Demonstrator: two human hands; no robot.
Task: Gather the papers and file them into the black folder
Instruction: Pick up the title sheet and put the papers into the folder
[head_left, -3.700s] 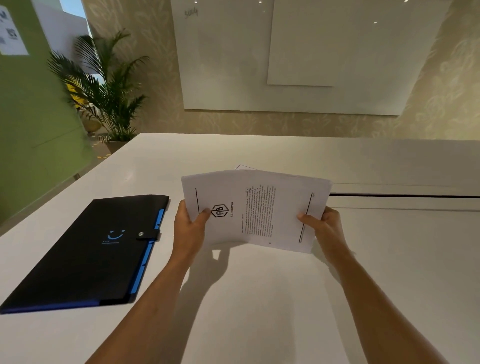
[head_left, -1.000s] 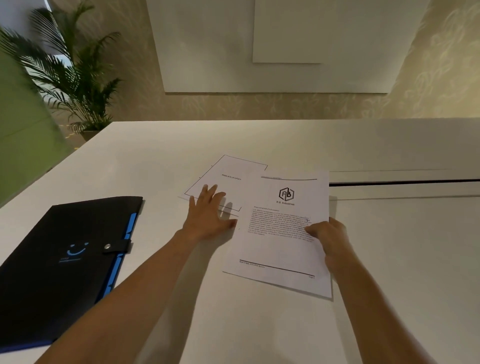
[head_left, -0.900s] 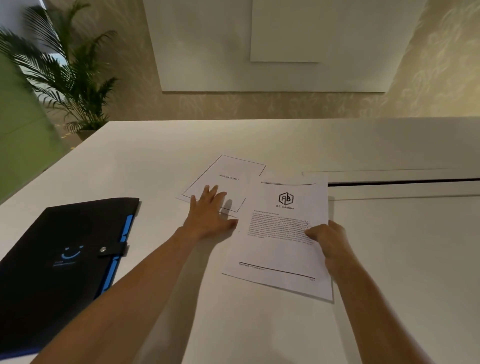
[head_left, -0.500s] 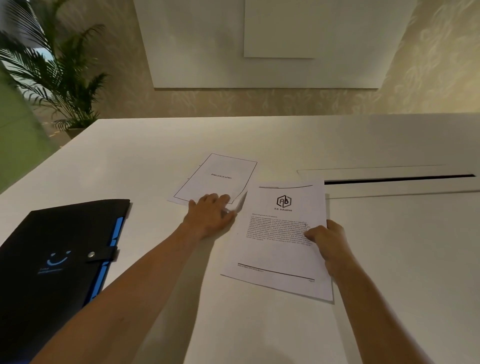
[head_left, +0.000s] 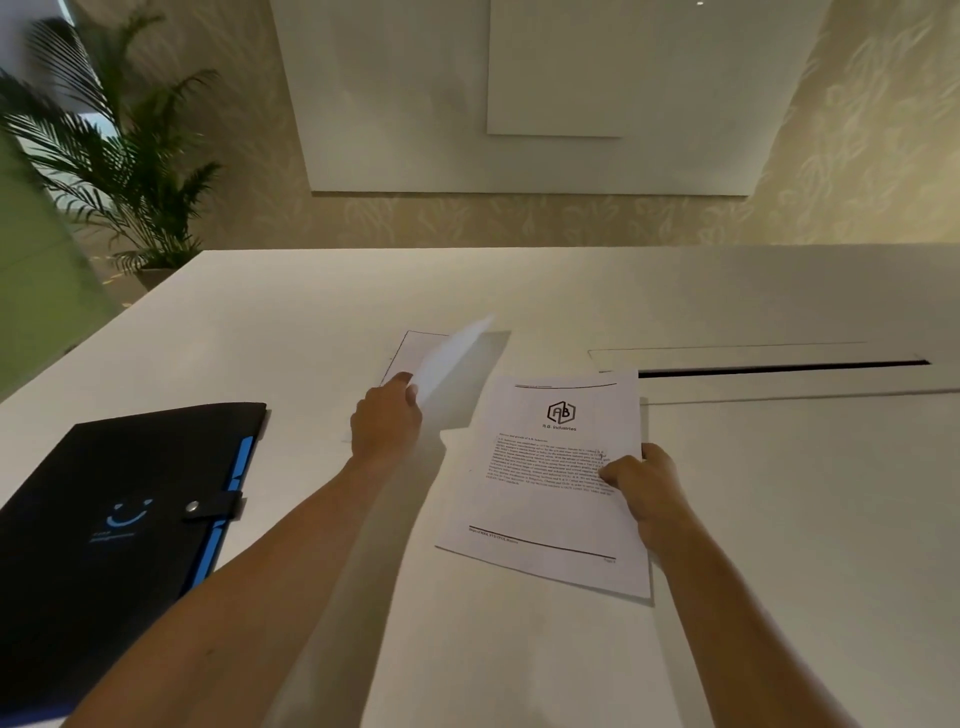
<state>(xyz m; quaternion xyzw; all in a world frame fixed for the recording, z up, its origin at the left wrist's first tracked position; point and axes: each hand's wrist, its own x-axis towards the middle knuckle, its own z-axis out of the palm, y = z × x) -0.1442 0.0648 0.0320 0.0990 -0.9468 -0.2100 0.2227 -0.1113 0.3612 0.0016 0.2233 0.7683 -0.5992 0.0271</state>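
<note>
A printed sheet with a hexagon logo (head_left: 550, 478) lies in the middle of the white table (head_left: 311, 301). My right hand (head_left: 641, 480) grips its right edge, thumb on top. Farther back and to the left, my left hand (head_left: 387, 421) pinches the near edge of a bordered sheet (head_left: 441, 358), whose right side is lifted and curling off the table. The black folder (head_left: 104, 519), with a blue smile mark, blue tabs and a snap strap fastened, lies closed on the left of the table, apart from both hands.
A long dark cable slot (head_left: 779, 368) in a recessed panel runs across the table to the right of the papers. A potted palm (head_left: 119, 156) stands beyond the table's far left corner. A patterned wall with pale panels rises behind.
My left hand went from pressing flat on the bordered sheet to pinching its edge and lifting it, so the sheet now curls up. The right hand stayed on the logo sheet.
</note>
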